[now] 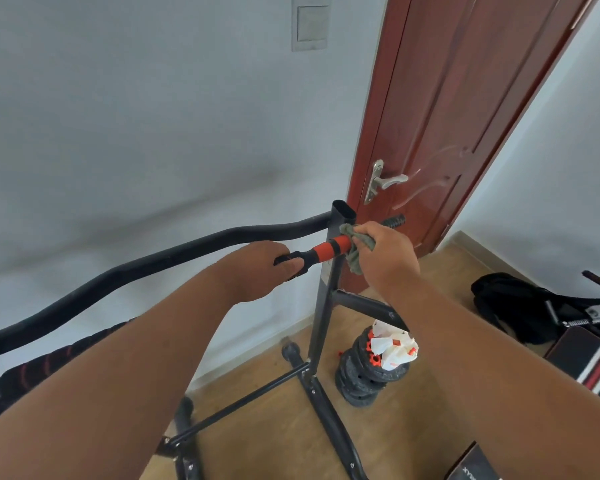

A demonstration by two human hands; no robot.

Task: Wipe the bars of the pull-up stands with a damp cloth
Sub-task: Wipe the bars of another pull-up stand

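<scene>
Now we hold the short handle bar between our two hands, and this bar is what the next wipe depends on. Its long axis runs from its free black end, on the side away from the upright post, up and across to the post itself, where it is joined near the top. The left hand is curled around the black end of the bar and steadies it. The right hand is right beside the post and grips the damp cloth, pressing it on the bar at the inner end of the orange foam. So the right hand is the nearer one to the post, and the part of the bar not covered lies between both hands.

The bar has an orange foam sleeve with dark rings, then black towards the free end. The cloth is grey-green and crumpled, and part of it hangs down below the bar. We think it wraps around the bar, but the fingers hide this, so we cannot be sure.

From the top of the post the long black pull-up bar curves away behind the left hand. We judge the cloth should slide from the post towards the left hand.
</scene>
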